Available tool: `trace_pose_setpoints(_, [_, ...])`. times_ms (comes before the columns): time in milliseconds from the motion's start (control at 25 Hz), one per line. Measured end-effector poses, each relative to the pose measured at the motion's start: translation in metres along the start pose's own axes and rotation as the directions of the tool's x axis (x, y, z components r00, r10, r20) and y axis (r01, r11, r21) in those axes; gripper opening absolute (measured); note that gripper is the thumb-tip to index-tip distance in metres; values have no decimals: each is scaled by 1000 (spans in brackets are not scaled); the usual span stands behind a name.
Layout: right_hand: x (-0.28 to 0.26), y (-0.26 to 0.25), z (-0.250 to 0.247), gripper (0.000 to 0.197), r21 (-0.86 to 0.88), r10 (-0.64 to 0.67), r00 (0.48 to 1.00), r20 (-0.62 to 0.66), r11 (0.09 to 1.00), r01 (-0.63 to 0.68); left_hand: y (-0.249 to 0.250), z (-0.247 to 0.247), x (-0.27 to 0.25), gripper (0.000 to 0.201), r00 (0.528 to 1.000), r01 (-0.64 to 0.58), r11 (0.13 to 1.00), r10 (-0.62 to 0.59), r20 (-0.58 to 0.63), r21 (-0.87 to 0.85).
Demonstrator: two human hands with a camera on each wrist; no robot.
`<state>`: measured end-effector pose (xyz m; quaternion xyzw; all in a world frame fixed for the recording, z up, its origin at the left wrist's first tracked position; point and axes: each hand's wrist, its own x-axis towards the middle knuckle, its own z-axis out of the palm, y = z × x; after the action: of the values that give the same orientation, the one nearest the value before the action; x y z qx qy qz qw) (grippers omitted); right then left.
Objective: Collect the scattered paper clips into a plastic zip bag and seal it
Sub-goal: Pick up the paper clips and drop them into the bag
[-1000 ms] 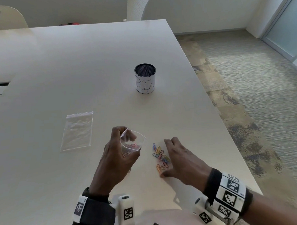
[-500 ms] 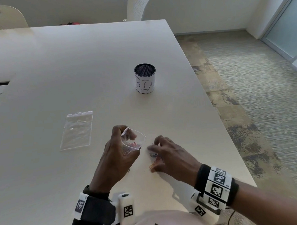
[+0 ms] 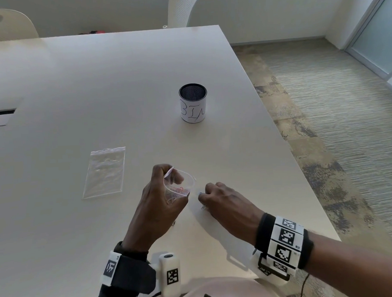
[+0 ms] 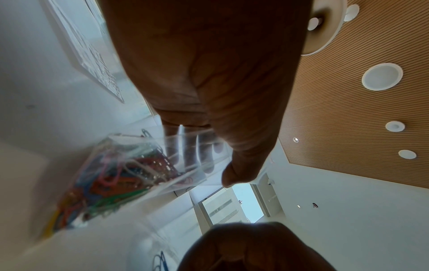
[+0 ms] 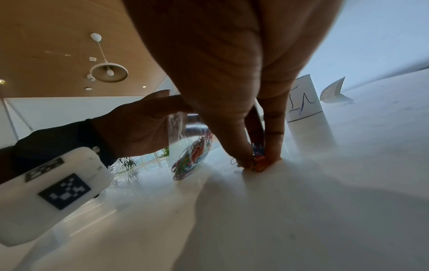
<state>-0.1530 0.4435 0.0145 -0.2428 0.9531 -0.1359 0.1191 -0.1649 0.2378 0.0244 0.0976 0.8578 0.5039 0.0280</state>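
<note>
My left hand (image 3: 158, 204) grips a clear zip bag (image 3: 180, 186) just above the white table (image 3: 98, 89) and holds its mouth wide. Coloured paper clips (image 4: 111, 177) fill the bag's lower end, also plain in the right wrist view (image 5: 192, 155). Just right of the bag, my right hand (image 3: 217, 199) is curled, and its fingertips (image 5: 246, 163) pinch a bunch of coloured paper clips (image 5: 258, 159) against the table. One clip (image 3: 203, 207) sticks out below the knuckles in the head view. The rest of that bunch is hidden under the hand.
A second, flat zip bag (image 3: 105, 172) lies on the table to the left. A white cylinder with a dark mesh inside and handwriting on it (image 3: 193, 102) stands further back. The table's right edge (image 3: 304, 177) runs close to my right hand. Chairs (image 3: 182, 8) stand behind the table.
My right hand swept left over the loose clips and curled up, gathering them into a pinch beside the bag. The left hand and its bag stayed put.
</note>
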Motion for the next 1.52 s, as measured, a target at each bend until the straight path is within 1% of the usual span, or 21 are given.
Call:
trace_pose_setpoints(80, [1, 0, -4, 28, -18, 0, 1000, 9, 1000, 0, 1, -1, 0, 43, 1000, -1, 1000, 1, 6, -2])
trace_pose_setpoints(200, [5, 5, -7, 30, -19, 10, 1000, -21, 1000, -11, 1, -2, 0, 42, 1000, 0, 1000, 0, 10, 1])
trace_pose_setpoints(360, [12, 21, -16, 18, 13, 74, 995, -74, 997, -73, 0, -3, 0, 42, 1000, 6, 1000, -6, 11, -1])
trace_pose_setpoints(400, [15, 27, -18, 18, 36, 108, 989, -99, 994, -105, -1, -3, 0, 42, 1000, 5, 1000, -5, 10, 0])
trace_pose_setpoints(480, [19, 41, -24, 15, 179, 206, 965, -163, 968, -177, -1, -3, 0, 41, 1000, 4, 1000, -4, 10, -1])
trace_pose_setpoints(560, [19, 51, -36, 8, 386, 314, 929, -197, 895, -221, -2, -4, 0, 41, 1000, 4, 1000, -4, 13, -7])
trace_pose_setpoints(640, [15, 52, -53, 4, 589, 395, 902, -177, 776, -225, -2, -4, 0, 41, 1000, 4, 1000, -3, 17, -9])
trace_pose_setpoints(720, [9, 40, -71, 3, 747, 397, 908, -132, 642, -172, -2, -4, 0, 43, 1000, 1, 1000, -1, 22, -6])
trace_pose_setpoints(760, [8, 32, -79, 3, 791, 366, 922, -125, 598, -130, -2, -4, 0, 44, 1000, 1, 1000, 0, 25, -6])
trace_pose_setpoints(800, [7, 22, -86, 3, 810, 325, 936, -132, 580, -87, -2, -3, 1, 44, 1000, 0, 1000, 1, 27, -3])
trace_pose_setpoints(880, [8, 3, -96, 4, 791, 242, 957, -161, 611, -21, -2, -3, 1, 45, 1000, -7, 1000, 6, 27, 3])
trace_pose_setpoints(960, [15, -13, -99, 3, 727, 180, 967, -183, 686, 10, -1, -2, 1, 47, 1000, 0, 1000, 0, 21, 14])
trace_pose_setpoints(1040, [25, -25, -95, 4, 641, 141, 971, -193, 767, 16, 0, -2, 1, 51, 1000, 25, 999, -26, 17, 28])
trace_pose_setpoints(1080, [29, -30, -92, 5, 608, 122, 974, -189, 794, 18, 1, -2, 0, 52, 999, 36, 999, -37, 19, 27])
trace_pose_setpoints(1160, [35, -34, -87, 8, 580, 83, 980, -178, 814, 37, 1, -2, 0, 51, 999, 48, 999, -48, 23, 22])
trace_pose_setpoints(1280, [37, -35, -89, 9, 573, 48, 981, -189, 816, 71, 0, -3, 0, 50, 998, 53, 998, -53, 13, 14])
trace_pose_setpoints(1360, [37, -35, -94, 9, 590, 52, 978, -201, 804, 78, 1, -3, -1, 48, 999, 41, 999, -41, 4, -2])
trace_pose_setpoints(1400, [36, -33, -96, 10, 599, 75, 973, -219, 797, 74, 2, -3, -2, 46, 1000, 28, 999, -28, 4, -16])
trace_pose_setpoints(1480, [34, -21, -99, 9, 600, 153, 948, -279, 799, 48, 2, -3, -3, 44, 1000, 15, 999, -15, 7, -37])
trace_pose_setpoints(1520, [31, -12, -98, 6, 581, 190, 933, -306, 814, 25, 2, -3, -3, 43, 1000, 19, 999, -19, 9, -44])
